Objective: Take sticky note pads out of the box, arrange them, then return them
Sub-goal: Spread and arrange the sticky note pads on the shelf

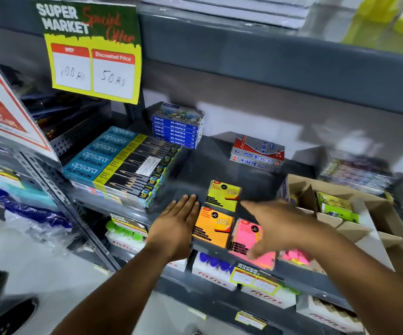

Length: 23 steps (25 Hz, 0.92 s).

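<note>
Three sticky note pads lie on the grey shelf: a yellow pad behind, an orange pad at the front edge, and a pink pad to its right. My left hand rests flat, fingers together, against the orange pad's left side. Blurred, my right hand hovers with spread fingers over the pink pad, hiding part of it. The cardboard box with dividers stands at the right and holds more pads, green ones at the back.
Stacked Apsara pencil boxes fill the shelf's left. Blue oil pastel boxes and a red-and-silver box sit at the back. A yellow price sign hangs above. Fitfizz cartons line the shelf below.
</note>
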Available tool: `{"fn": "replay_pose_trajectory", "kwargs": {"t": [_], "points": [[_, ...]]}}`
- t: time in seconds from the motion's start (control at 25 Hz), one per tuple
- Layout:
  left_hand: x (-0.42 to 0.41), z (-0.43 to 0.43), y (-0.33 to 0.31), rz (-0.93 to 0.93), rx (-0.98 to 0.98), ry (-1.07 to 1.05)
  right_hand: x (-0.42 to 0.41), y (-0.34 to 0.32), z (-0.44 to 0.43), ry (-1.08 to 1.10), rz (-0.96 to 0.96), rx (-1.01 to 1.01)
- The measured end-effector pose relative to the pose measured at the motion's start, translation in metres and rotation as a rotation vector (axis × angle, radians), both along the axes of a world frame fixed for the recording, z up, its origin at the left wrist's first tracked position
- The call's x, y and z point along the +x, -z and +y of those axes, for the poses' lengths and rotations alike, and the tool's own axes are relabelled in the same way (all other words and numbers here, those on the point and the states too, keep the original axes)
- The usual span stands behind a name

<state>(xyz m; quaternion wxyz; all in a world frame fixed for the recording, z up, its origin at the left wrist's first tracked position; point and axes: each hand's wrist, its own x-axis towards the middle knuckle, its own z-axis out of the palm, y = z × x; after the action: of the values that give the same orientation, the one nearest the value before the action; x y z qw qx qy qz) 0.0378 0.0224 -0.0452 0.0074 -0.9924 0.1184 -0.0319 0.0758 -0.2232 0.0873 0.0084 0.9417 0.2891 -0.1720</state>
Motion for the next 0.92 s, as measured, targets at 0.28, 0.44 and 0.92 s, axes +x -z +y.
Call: {"fn": "replay_pose_trajectory", "kwargs": {"t": [0.28, 0.44, 0.92], "points": [[-0.002, -0.003, -0.006, 0.021, 0.026, -0.002, -0.027, 0.016, -0.014, 0.003, -0.157, -0.027], [-0.002, -0.003, -0.004, 0.019, 0.015, -0.006, 0.002, -0.011, -0.012, 0.111, -0.19, 0.087], [-0.002, -0.002, -0.003, -0.019, -0.01, 0.018, 0.07, 0.008, 0.019, 0.104, -0.24, -0.293]]}}
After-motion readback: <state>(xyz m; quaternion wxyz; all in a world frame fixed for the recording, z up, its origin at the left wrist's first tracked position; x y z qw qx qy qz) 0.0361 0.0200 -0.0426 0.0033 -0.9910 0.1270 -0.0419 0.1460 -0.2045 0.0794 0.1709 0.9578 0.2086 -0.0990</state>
